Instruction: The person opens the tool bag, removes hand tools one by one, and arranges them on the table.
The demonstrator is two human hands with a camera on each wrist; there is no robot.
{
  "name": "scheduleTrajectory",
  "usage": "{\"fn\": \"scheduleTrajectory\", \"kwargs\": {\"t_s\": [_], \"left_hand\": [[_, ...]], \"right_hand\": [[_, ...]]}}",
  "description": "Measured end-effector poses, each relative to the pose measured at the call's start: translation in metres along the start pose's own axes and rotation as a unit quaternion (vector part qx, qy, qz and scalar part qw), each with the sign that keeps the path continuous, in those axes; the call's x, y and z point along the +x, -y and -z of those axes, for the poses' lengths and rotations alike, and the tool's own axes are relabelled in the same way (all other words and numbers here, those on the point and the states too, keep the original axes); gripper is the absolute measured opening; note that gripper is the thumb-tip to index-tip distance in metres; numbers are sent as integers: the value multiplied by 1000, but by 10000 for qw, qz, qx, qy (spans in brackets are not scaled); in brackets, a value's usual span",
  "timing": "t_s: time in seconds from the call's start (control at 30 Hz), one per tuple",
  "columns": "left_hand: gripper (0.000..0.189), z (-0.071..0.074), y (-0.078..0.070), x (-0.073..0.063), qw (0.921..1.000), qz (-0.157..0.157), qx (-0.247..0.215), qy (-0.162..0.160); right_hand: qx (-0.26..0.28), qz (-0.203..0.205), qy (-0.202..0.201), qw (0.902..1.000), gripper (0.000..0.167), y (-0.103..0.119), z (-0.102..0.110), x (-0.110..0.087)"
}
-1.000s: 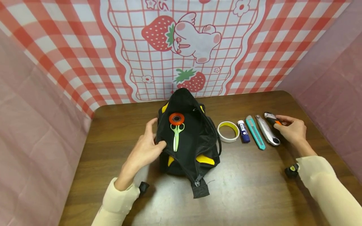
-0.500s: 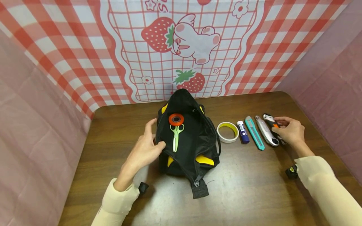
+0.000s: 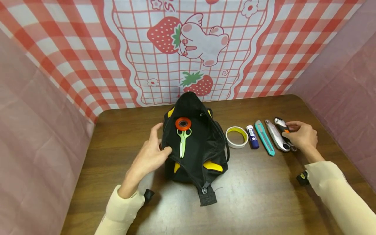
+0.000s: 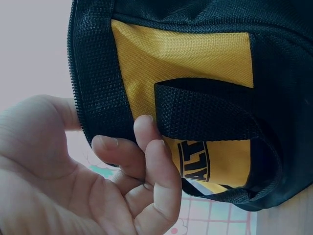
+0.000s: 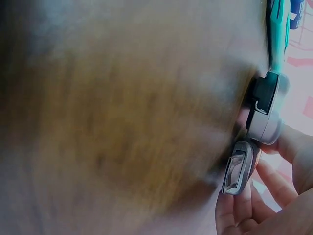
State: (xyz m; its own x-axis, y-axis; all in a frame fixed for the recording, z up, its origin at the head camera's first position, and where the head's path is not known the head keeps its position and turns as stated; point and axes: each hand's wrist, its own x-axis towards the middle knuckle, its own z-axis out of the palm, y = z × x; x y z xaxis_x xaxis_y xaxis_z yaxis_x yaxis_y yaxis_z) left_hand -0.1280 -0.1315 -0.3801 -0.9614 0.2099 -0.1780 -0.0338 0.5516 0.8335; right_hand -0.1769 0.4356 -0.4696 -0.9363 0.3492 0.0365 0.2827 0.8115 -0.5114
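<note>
My left hand (image 3: pixel 151 153) grips the left rim of an open black-and-yellow bag (image 3: pixel 191 174), thumb inside the opening and fingers outside. In the left wrist view those fingers bend against its yellow side (image 4: pixel 190 54) near a webbing strap (image 4: pixel 205 112). Inside the bag lie green scissors (image 3: pixel 182 143) and a round orange object with a dark centre (image 3: pixel 183 124). At the right, my right hand (image 3: pixel 304 137) pinches a grey, black and orange utility knife (image 3: pixel 281 124). It lies right beside a silver utility knife (image 3: pixel 276 135); the right wrist view shows their ends close together.
Left of the knives, a teal utility knife (image 3: pixel 265 137), a glue stick (image 3: pixel 253 137) and a white tape roll (image 3: pixel 229 139) stand in a row on the wooden table (image 3: pixel 249 195). A checked strawberry cloth (image 3: pixel 88 58) hangs behind, with pink cloth on both sides.
The right hand has shifted slightly left, and the orange-and-black knife has turned to lie along the silver one, its lower end now showing. The left hand stays at the bag's rim.
</note>
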Motion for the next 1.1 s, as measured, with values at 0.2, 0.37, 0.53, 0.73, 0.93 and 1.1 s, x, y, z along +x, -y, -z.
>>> {"fn": "scheduleTrajectory", "kwargs": {"t_s": [0.2, 0.37, 0.53, 0.73, 0.93, 1.1], "left_hand": [[91, -1, 0, 0, 10000, -4, 18, 5], [90, 0, 0, 0, 10000, -31, 18, 15], [90, -1, 0, 0, 10000, -78, 22, 2], [90, -1, 0, -1, 9999, -100, 34, -11], [90, 0, -1, -1, 9999, -93, 42, -22], [90, 0, -1, -1, 9999, -93, 57, -27]], "right_hand": [[91, 494, 11, 9987, 47, -4, 1, 1], [145, 588, 54, 9982, 46, -5, 1, 2], [142, 655, 60, 9977, 46, -6, 1, 2], [170, 589, 43, 9981, 49, -1, 7, -2], [517, 216, -513, 9971, 56, 16, 14, -5], [1105, -119, -973, 9890, 58, 39, 15, -9]]}}
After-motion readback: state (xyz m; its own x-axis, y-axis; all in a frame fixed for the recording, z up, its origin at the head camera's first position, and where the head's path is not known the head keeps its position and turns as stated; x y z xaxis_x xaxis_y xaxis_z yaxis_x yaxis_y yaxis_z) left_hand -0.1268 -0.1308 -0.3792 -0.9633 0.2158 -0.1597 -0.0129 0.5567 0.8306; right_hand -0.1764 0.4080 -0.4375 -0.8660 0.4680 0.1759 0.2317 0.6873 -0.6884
